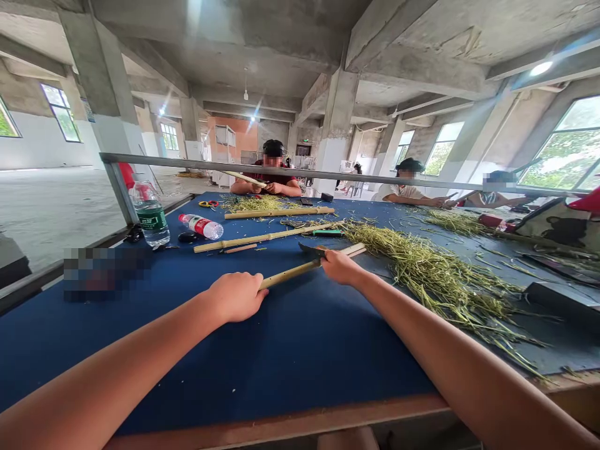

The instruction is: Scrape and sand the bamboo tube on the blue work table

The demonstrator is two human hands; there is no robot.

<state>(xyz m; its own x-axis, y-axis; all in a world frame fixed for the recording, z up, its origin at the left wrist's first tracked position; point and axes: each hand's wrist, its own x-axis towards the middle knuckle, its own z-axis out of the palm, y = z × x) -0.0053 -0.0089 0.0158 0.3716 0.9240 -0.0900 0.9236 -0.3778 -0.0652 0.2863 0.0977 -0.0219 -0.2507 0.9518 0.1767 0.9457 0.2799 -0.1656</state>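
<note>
My left hand is closed round the near end of a thin pale bamboo stick that lies slanted above the blue table. My right hand is closed on the handle of a dark flat blade that rests against the stick near its far part. The stick's far end sticks out past my right hand. A heap of green bamboo shavings lies just right of my right hand.
Two longer bamboo sticks, two plastic bottles, scissors and a green-handled tool lie farther back. Three people sit at the far side. A metal rail crosses above the table.
</note>
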